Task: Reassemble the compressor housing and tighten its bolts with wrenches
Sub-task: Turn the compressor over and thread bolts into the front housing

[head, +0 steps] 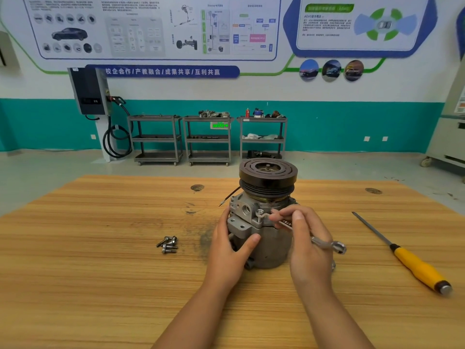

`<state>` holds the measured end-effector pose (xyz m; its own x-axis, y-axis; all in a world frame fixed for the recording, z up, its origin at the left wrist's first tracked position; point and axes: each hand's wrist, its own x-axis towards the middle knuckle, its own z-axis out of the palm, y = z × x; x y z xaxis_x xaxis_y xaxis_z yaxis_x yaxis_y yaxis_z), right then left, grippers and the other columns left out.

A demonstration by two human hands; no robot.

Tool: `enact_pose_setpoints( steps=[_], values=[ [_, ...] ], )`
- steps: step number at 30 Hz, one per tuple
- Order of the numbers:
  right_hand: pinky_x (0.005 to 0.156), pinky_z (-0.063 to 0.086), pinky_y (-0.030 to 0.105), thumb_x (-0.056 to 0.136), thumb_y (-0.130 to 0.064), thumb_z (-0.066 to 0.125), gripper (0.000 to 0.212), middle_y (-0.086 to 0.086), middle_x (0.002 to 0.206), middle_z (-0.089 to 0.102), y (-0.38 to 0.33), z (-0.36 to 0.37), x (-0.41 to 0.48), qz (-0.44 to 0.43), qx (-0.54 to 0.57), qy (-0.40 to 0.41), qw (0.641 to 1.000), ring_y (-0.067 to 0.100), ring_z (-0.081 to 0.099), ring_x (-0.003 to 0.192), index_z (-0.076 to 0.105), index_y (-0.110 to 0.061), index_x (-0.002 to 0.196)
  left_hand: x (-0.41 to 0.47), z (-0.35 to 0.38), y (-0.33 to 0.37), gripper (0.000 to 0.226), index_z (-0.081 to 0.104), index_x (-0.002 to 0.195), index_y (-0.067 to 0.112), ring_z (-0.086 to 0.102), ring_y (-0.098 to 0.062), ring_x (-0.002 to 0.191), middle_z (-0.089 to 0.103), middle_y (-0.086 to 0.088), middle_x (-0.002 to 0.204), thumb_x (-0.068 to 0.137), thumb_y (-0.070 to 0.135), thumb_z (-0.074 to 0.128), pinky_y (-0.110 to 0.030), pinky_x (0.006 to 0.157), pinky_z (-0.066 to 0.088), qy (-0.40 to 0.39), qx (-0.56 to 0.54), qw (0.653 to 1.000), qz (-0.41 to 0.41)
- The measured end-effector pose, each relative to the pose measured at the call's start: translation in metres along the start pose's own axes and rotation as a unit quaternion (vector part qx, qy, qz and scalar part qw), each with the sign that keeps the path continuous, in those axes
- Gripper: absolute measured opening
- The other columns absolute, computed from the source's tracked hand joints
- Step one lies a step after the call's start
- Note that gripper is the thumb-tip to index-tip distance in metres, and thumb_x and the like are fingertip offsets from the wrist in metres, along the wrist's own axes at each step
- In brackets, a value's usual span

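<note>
1. Compressor (274, 248) stands upright near the middle of the wooden table (100, 248), a bit toward your right, with the black grooved pulley (268, 172) on top and the gray body sitting on the wood.
2. Your left hand (226, 250) grips the left side of the body. The thumb is pressed flat on the front and the other fingers wrap round the far side, so you can't see how they lie.
3. Your right hand (309, 243) holds a small silver wrench (324, 244). The fingers are curled and bunched together, pinching the shank near its front end, while the tail end sticks out past the back of your hand.
4. The wrench's working end sits on a bolt (259, 212) that stands up from the mounting flange on the front of the body, just beside a round port hole.
5. A thin dark wire (229, 196) pokes out of the compressor to the left, below the pulley.
6. A little pile of loose bolts (169, 245) lies on the table left of your left hand, apart from it. A dark smudge (205, 240) marks the wood between the pile and the compressor.
7. A screwdriver with a yellow handle (412, 263) lies diagonally on the right side of the table, well apart from both hands.
8. Further back, three gray carts (208, 139) stand against the teal-and-white wall, with a dark wall box and its looped cable (88, 90) to their left.
</note>
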<state>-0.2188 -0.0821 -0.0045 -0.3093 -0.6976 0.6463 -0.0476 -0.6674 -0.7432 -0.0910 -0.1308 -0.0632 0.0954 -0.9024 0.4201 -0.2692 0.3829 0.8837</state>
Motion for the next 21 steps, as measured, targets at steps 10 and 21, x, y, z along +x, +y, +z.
enact_pose_setpoints(
  steps=[10, 21],
  values=[
    [0.075, 0.054, 0.023, 0.097, -0.040, 0.036, 0.032, 0.000, 0.081, 0.071, -0.023, 0.014, 0.013, -0.061, 0.042, 0.027, 0.997, 0.015, 0.069, 0.082, 0.061, -0.026, 0.083, 0.000, -0.003, -0.001, 0.079, 0.025, 0.140, 0.046, 0.046, 0.002, 0.122, 0.043, 0.011, 0.142, 0.079, 0.037, 0.074, -0.014, 0.096, 0.039, -0.003, -0.008, 1.000, -0.002],
    [0.049, 0.033, 0.025, 0.098, -0.023, 0.049, 0.025, 0.007, 0.062, 0.051, 0.045, -0.078, 0.079, 0.285, -0.418, -0.067, 0.860, 0.020, 0.045, 0.051, 0.060, -0.004, 0.085, -0.001, -0.002, 0.002, 0.073, 0.017, 0.118, 0.071, 0.047, 0.000, 0.120, 0.044, 0.016, 0.140, 0.079, 0.042, 0.071, -0.014, 0.092, 0.039, -0.016, -0.024, 0.999, -0.016]
  ],
)
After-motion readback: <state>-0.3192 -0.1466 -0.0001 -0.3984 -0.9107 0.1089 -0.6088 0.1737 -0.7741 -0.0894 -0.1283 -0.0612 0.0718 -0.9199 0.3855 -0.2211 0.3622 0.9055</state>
